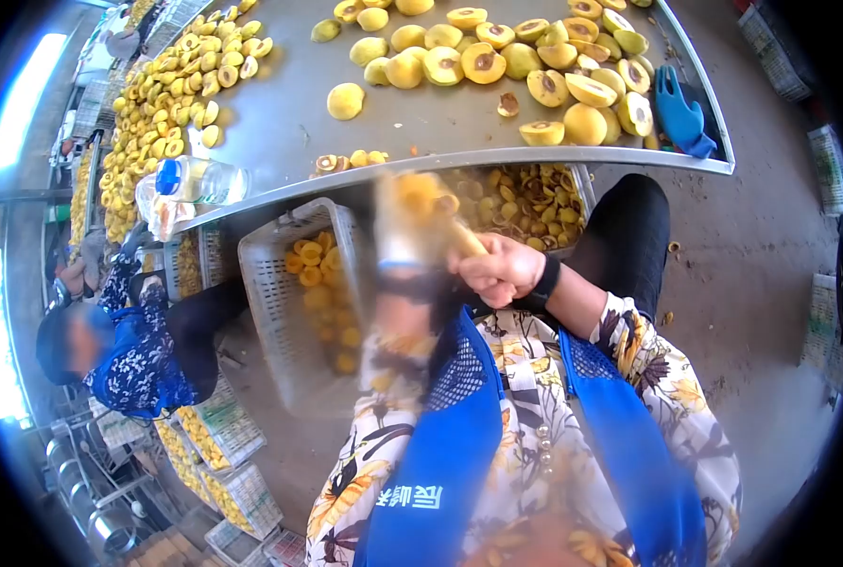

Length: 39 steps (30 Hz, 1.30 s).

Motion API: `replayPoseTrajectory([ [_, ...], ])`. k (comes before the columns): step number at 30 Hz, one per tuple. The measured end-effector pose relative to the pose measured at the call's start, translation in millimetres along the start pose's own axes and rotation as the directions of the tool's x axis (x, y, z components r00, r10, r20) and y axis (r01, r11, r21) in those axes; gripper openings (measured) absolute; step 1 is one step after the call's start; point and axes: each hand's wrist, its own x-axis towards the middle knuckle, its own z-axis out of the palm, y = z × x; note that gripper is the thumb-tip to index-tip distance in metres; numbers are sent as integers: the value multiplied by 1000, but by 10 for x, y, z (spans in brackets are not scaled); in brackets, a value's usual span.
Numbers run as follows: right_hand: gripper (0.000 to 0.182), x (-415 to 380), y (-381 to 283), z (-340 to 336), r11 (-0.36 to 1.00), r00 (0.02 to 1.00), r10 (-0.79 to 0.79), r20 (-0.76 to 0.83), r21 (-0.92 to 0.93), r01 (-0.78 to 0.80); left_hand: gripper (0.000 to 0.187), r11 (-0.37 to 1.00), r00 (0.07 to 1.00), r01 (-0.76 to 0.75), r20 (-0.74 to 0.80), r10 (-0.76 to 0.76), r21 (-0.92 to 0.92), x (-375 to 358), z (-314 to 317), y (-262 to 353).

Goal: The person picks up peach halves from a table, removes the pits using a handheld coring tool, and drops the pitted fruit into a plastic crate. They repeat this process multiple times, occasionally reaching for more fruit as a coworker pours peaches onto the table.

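Below the tabletop's [280,113] near edge, a white slotted crate [280,302] tilted, part-filled with halved yellow fruit pieces [318,269]. Behind the hands, a second bin [525,203] under the tabletop, heaped with pits and trimmings. On the tabletop, halved peaches [497,61] with dark pit hollows spread at the far right, a longer drift of halves [166,94] running along the left, bare metal between. A water bottle [199,180] lying at the near edge, a blue glove [679,115] near the right corner.

Right hand [502,269] closed, fingers curled tight on a yellowish piece [464,244]. Left hand [403,283] heavily motion-blurred, raised beside it with a blurred yellow mass [417,208] above; grip cannot be told.

Open concrete floor [752,274] to the right. To the left, another person [138,350] in dark floral sleeves seated close by the crate, more filled crates [218,444] stacked beyond.
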Motion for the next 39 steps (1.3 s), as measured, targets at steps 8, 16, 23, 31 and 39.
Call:
replayPoseTrajectory([
  [8,30,-96,11,-447,87,852,-358,-383,-922,-378,45,-122,711,58,44,701,991,-66,-867,1456],
  [16,33,-144,14,-317,-167,878,-350,-326,-901,-401,52,-588,775,-37,395,493,808,1584,284,1341],
  [23,30,-425,19,-256,149,723,-592,-355,-931,-334,54,-111,956,-214,231,183,971,2044,116,1106],
  [31,52,-5,-514,-52,284,510,-811,-287,-955,-86,61,787,951,196,82,-297,586,286,473,772],
  [39,44,187,-454,35,370,565,-759,-323,-928,-34,62,936,949,36,281,-141,350,-79,296,87],
])
